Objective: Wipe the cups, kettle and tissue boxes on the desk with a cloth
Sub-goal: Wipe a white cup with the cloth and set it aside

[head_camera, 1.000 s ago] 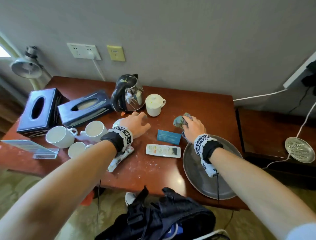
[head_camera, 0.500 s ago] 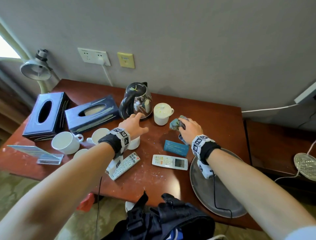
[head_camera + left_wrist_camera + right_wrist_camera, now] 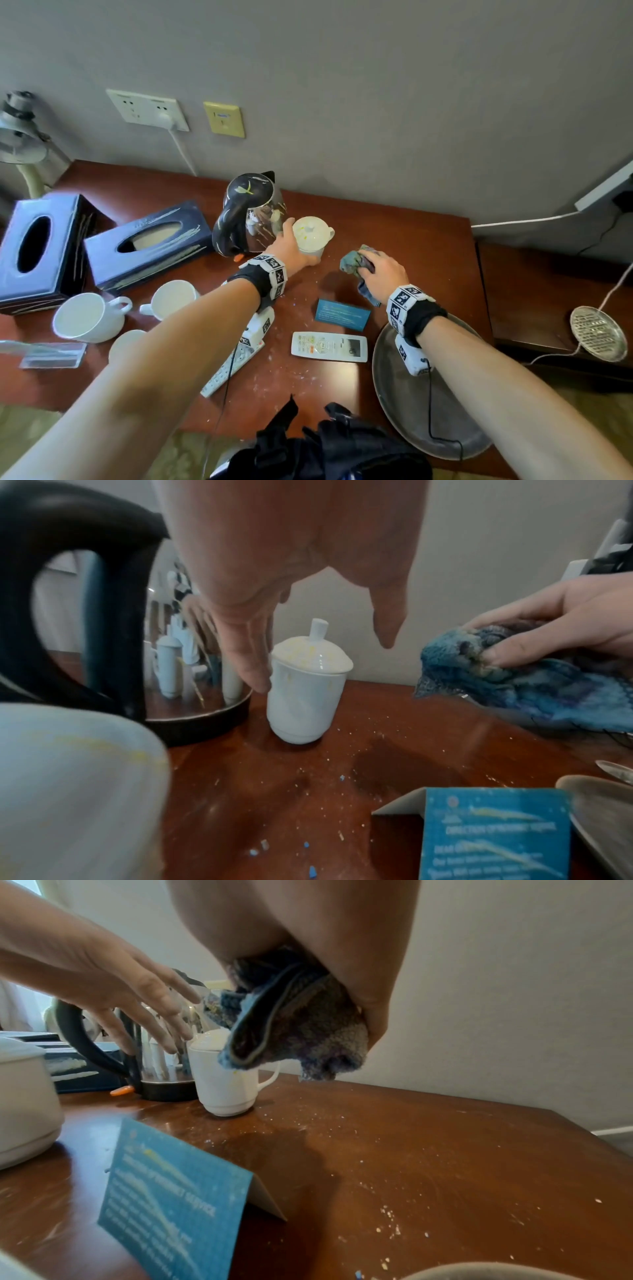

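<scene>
A white lidded cup (image 3: 311, 234) with yellow specks stands on the desk beside the steel kettle (image 3: 251, 212). My left hand (image 3: 291, 246) reaches round the cup. Its straight fingers (image 3: 250, 664) lie at the cup's (image 3: 304, 691) left side, and the thumb hangs apart in the air. My right hand (image 3: 380, 270) grips a bunched blue-grey cloth (image 3: 354, 262) just right of the cup and above the desk. The cloth (image 3: 298, 1037) hangs close to the cup (image 3: 226, 1080). Two dark tissue boxes (image 3: 37, 246) (image 3: 147, 243) and three open white cups (image 3: 87, 317) (image 3: 171, 298) (image 3: 126, 342) sit to the left.
Crumbs dot the brown desk (image 3: 428, 246). A blue card (image 3: 342, 314), two remotes (image 3: 329, 346) (image 3: 233, 370) and a round metal tray (image 3: 411, 394) lie near the front. A clear sign stand (image 3: 51, 354) is at the left, a black bag (image 3: 325, 448) below the front edge.
My left hand has moved from the open cups forward and right to the lidded cup. My right hand has carried the cloth away from the tray, toward the cup.
</scene>
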The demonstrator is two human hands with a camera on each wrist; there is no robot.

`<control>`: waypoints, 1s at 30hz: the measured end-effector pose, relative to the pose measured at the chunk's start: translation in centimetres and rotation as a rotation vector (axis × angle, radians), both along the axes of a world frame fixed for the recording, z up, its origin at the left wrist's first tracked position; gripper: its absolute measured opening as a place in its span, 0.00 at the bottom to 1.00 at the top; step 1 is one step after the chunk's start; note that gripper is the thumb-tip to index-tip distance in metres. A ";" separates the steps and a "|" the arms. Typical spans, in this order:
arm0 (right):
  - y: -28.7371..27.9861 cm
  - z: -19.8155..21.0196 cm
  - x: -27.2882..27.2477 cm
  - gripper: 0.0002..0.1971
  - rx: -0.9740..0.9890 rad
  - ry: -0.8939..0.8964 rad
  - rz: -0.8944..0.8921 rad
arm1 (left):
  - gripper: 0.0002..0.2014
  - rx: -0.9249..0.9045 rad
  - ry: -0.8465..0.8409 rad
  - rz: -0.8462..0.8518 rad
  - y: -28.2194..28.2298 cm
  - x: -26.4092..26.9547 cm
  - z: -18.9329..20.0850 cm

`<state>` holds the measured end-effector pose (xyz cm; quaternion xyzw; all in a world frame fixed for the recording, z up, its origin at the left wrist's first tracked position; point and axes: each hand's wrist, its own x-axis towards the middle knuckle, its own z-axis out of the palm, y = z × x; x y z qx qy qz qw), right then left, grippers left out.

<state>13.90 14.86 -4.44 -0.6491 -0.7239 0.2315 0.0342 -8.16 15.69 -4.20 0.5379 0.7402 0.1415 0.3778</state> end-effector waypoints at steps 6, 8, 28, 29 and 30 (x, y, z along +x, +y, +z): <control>0.4 -0.8 0.9 0.22 -0.050 0.024 -0.047 | 0.58 -0.028 -0.003 0.073 2.4 1.7 -1.5; 0.3 -1.0 1.0 0.22 -0.066 0.027 -0.065 | 0.58 -0.038 0.016 0.067 3.0 1.9 -1.9; -2.9 -0.8 0.7 0.22 -0.111 0.069 -0.271 | 0.51 0.004 0.159 -0.216 5.9 0.5 -4.2; -2.9 -0.9 0.7 0.22 -0.109 0.074 -0.278 | 0.51 -0.007 0.162 -0.200 6.0 0.3 -4.2; -2.9 -0.9 0.8 0.22 -0.105 0.079 -0.283 | 0.51 -0.015 0.163 -0.192 6.1 0.2 -4.1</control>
